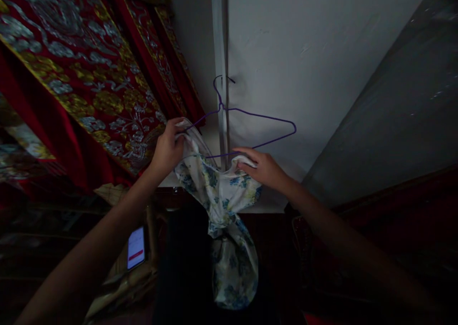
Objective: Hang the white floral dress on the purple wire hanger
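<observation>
A purple wire clothes hanger (260,114) hangs by its hook on a pale vertical strip at the wall. On it is a white floral garment (229,196) with blue and yellow flowers, its left side around the hanger's left end. My left hand (171,143) is closed on the garment's left edge near that end. Across from it, my right hand (260,166) grips the garment's right edge just below the hanger's bottom bar. The hanger's right end sticks out bare. Below my hands the cloth narrows, twists and hangs down.
Red cloth (107,86) with gold and silver embroidery hangs at the left. A lit phone (136,248) lies on a bamboo-like chair (152,234) at lower left. A white wall (304,43) stands ahead, with a greyish, shiny sheet (400,105) on the right. The lower area is dark.
</observation>
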Action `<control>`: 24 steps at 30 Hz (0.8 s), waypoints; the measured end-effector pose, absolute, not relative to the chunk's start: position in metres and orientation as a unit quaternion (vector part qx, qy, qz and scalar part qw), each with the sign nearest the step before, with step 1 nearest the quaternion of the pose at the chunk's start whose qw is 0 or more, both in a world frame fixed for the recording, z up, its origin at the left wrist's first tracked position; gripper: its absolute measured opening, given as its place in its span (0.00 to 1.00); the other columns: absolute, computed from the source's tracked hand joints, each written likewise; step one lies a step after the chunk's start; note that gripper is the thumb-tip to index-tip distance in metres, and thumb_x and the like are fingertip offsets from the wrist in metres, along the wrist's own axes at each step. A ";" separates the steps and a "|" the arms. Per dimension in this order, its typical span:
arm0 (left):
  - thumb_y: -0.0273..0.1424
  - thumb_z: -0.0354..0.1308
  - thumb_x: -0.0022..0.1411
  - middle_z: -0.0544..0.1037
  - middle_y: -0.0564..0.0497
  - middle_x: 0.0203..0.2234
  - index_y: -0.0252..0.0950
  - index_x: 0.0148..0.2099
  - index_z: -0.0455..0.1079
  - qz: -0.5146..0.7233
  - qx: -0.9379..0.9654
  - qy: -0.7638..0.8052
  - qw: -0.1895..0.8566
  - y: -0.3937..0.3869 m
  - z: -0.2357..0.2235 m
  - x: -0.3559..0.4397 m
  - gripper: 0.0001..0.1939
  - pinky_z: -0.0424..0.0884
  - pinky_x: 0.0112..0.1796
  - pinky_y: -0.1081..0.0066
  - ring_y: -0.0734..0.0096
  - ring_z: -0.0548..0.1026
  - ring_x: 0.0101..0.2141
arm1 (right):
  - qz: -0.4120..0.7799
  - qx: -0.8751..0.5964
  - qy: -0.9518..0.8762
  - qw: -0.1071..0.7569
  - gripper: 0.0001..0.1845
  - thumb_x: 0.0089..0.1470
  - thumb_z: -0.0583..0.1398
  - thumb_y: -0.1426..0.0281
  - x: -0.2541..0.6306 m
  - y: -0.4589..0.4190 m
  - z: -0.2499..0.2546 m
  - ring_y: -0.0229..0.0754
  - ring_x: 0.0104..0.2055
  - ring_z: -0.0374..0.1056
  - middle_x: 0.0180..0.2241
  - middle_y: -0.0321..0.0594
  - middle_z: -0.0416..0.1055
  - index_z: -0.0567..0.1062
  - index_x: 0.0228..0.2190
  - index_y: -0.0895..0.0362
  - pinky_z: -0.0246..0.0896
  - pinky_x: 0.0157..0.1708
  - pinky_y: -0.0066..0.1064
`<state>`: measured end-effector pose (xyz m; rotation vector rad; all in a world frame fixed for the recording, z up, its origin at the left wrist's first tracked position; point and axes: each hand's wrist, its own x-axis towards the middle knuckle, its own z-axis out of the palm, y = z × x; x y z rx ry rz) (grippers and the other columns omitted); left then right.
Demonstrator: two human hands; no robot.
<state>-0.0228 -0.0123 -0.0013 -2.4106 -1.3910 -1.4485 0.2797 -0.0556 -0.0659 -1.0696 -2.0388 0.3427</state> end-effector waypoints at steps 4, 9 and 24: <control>0.29 0.48 0.67 0.81 0.42 0.48 0.34 0.52 0.74 -0.418 -0.779 -0.467 0.019 0.002 -0.006 -0.032 0.17 0.70 0.55 0.57 0.55 0.78 0.49 | 0.027 -0.529 -0.747 0.403 0.46 0.50 0.68 0.64 0.313 -0.055 -0.047 0.49 0.33 0.74 0.37 0.42 0.80 0.61 0.67 0.51 0.67 0.36 0.39; 0.31 0.49 0.68 0.80 0.41 0.44 0.32 0.50 0.75 -0.380 -0.804 -0.449 0.086 0.002 -0.008 -0.034 0.16 0.70 0.53 0.56 0.54 0.76 0.47 | 0.137 -0.570 -0.636 0.501 0.47 0.44 0.71 0.66 0.373 -0.021 -0.032 0.51 0.36 0.76 0.37 0.45 0.80 0.65 0.65 0.57 0.71 0.37 0.40; 0.33 0.47 0.71 0.77 0.43 0.45 0.37 0.53 0.71 -0.404 -0.786 -0.464 0.066 0.008 -0.015 -0.039 0.15 0.70 0.52 0.59 0.57 0.75 0.47 | 0.290 -0.493 -0.643 0.510 0.32 0.37 0.75 0.63 0.391 -0.008 -0.031 0.45 0.31 0.75 0.33 0.41 0.80 0.79 0.47 0.55 0.69 0.30 0.34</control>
